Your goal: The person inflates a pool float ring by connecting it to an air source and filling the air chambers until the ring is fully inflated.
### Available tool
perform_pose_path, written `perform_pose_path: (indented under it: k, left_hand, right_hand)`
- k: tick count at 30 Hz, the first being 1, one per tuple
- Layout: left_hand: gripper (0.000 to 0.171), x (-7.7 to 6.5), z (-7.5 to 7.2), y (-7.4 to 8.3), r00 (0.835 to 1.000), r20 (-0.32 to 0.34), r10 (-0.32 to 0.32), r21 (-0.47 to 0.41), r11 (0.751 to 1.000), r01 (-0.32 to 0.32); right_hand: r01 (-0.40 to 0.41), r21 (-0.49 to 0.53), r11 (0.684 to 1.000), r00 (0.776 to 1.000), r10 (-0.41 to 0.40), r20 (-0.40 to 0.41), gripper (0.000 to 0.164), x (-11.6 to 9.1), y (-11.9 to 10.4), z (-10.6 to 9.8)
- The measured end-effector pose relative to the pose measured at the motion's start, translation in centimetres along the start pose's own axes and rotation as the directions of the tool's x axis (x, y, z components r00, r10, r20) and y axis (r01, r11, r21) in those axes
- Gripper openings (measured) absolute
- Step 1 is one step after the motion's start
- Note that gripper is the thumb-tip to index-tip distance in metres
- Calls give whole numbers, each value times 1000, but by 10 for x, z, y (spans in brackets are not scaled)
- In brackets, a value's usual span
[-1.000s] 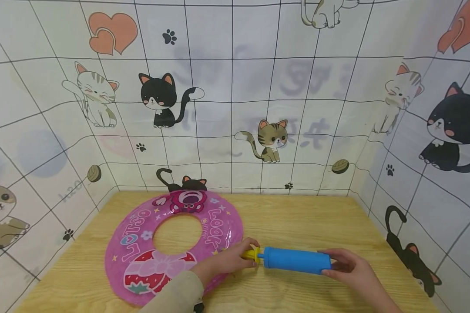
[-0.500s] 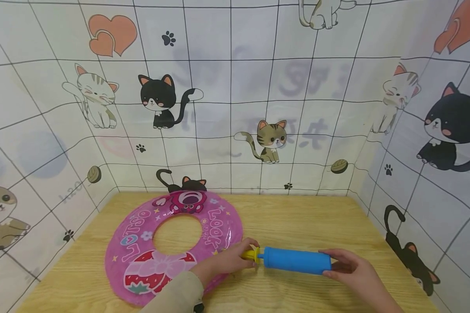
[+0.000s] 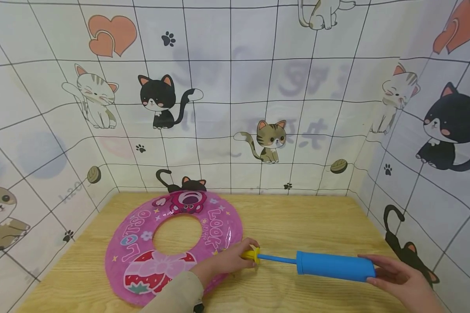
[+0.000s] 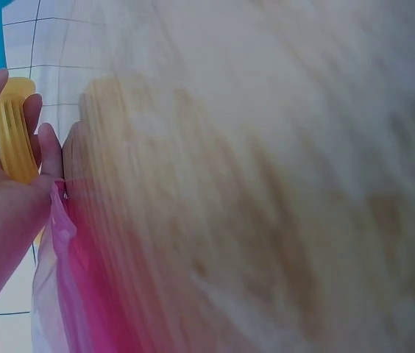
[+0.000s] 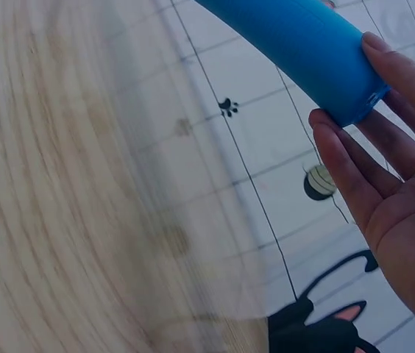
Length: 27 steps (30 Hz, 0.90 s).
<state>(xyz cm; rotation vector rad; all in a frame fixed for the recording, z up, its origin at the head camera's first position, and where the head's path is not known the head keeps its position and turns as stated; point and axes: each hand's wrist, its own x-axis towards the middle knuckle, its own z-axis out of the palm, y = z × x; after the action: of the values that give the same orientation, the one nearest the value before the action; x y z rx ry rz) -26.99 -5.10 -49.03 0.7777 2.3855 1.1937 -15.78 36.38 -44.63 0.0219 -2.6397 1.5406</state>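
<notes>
A blue hand air pump (image 3: 334, 266) is held level above the table, its thin blue rod (image 3: 278, 259) drawn well out of the barrel. My left hand (image 3: 233, 260) grips the pump's yellow handle (image 3: 254, 255) at the right edge of a pink swim ring (image 3: 117, 256). In the left wrist view, fingers and thumb wrap the ribbed yellow handle (image 4: 15, 140), with pink vinyl just below. My right hand (image 3: 401, 278) holds the far right end of the barrel; the right wrist view has thumb and fingertips pinching that blue end (image 5: 340, 81).
The inflated-looking ring lies flat on the wooden table (image 3: 297, 221), covering its left part. A white grid cloth (image 3: 219, 152) printed with cats stands around the back and both sides. My left sleeve (image 3: 178, 293) lies over the ring's lower right.
My right hand has pulled the blue barrel to the right, so much more of the rod shows. My left hand and the yellow handle have stayed in place, as has the ring.
</notes>
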Motion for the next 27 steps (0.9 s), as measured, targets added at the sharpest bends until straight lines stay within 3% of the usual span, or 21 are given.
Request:
perform_pose_path:
  k: [4, 8, 12, 18, 27]
  left_hand:
    - [39, 0, 0, 0, 1000, 2, -6, -7, 1000, 6]
    - [39, 0, 0, 0, 1000, 7, 2, -19, 1000, -2]
    - [39, -1, -1, 0, 1000, 11, 0, -19, 1000, 0]
    - [40, -3, -4, 2, 1000, 5, -30, -14, 999, 31]
    - [39, -1, -3, 3, 1000, 11, 4, -22, 1000, -4]
  right_hand:
    - [35, -45, 998, 999, -37, -40, 55, -5, 12, -15]
    - [-76, -79, 994, 996, 72, -45, 63, -6, 14, -29]
    - [-142, -74, 987, 990, 141, -22, 70, 1, 8, -29]
    - [-155, -26, 988, 987, 156, 38, 67, 17, -9, 0]
    - [-122, 63, 991, 991, 118, 61, 58, 33, -23, 57]
